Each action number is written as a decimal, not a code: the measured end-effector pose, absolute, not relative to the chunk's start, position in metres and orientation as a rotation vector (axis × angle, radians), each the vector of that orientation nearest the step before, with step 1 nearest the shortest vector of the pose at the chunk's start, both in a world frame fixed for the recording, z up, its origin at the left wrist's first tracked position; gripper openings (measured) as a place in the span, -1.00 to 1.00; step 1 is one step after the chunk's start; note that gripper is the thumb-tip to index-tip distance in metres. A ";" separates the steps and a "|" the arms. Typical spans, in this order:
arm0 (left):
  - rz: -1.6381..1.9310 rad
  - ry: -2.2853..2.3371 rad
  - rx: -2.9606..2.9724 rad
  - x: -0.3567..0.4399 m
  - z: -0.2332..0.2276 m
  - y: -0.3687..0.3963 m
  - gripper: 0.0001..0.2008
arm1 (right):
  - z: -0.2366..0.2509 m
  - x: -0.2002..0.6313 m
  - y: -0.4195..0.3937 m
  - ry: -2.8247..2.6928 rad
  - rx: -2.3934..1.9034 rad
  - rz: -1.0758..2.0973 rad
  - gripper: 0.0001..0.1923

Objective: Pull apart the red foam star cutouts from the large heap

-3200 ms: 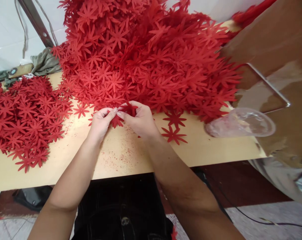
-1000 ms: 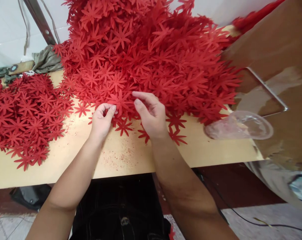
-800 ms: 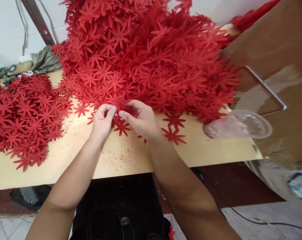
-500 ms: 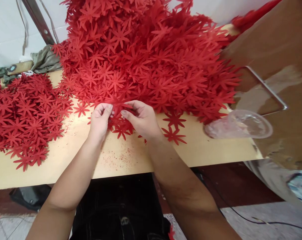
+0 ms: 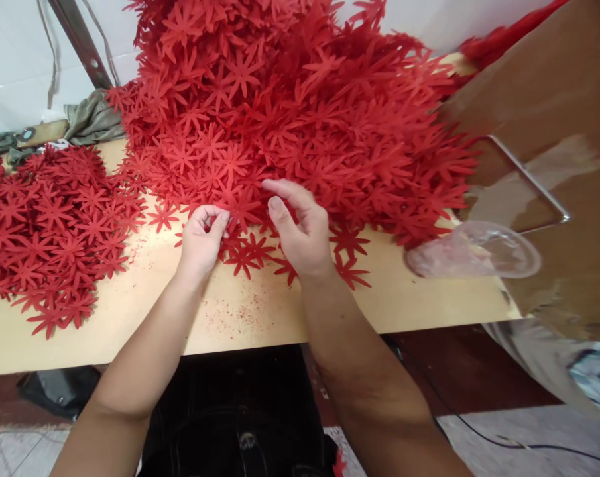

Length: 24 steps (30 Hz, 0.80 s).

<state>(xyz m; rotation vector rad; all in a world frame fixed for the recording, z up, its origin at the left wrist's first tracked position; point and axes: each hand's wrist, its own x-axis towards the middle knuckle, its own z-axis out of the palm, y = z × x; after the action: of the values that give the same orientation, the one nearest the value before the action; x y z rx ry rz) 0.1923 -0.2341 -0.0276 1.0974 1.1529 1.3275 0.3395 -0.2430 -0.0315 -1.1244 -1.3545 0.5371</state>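
A: How many hands?
B: Two. The left hand (image 5: 204, 240) pinches one red flower cutout (image 5: 244, 204) between thumb and forefinger; the right hand (image 5: 304, 233) has its thumb and forefinger apart, holding nothing.
A: Where is that cutout?
B: Between the hands, before one large heap (image 5: 290, 126) too dense to count.
A: Nearby?
B: One smaller heap (image 5: 51, 225) at left, two loose cutouts (image 5: 350, 242) right of the right hand, one clear plastic cup (image 5: 501, 250) farther right.

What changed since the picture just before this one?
The bare right hand moved rightward, away from the bare left hand, and opened wider. The clear plastic cup lying sideways and the smaller heap of red, long-petalled flower shapes stayed put.
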 end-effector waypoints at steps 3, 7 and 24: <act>1.333 1.138 1.122 0.195 -0.028 -0.235 -0.86 | -0.031 0.330 -0.247 -1.337 -1.113 0.773 -0.61; 1.299 1.092 1.204 0.196 -0.028 -0.238 -0.91 | -0.031 0.321 -0.248 -1.320 -1.091 0.986 -0.65; 1.208 1.005 1.102 0.195 -0.026 -0.242 -0.82 | -0.025 0.317 -0.253 -1.290 -1.113 0.999 -0.67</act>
<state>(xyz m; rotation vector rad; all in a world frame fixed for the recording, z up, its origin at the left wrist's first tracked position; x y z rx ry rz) 0.1950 -0.2418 -0.0257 1.1021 1.0052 1.2078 0.3166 -0.2533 -0.0254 -1.1130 -1.2900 0.9986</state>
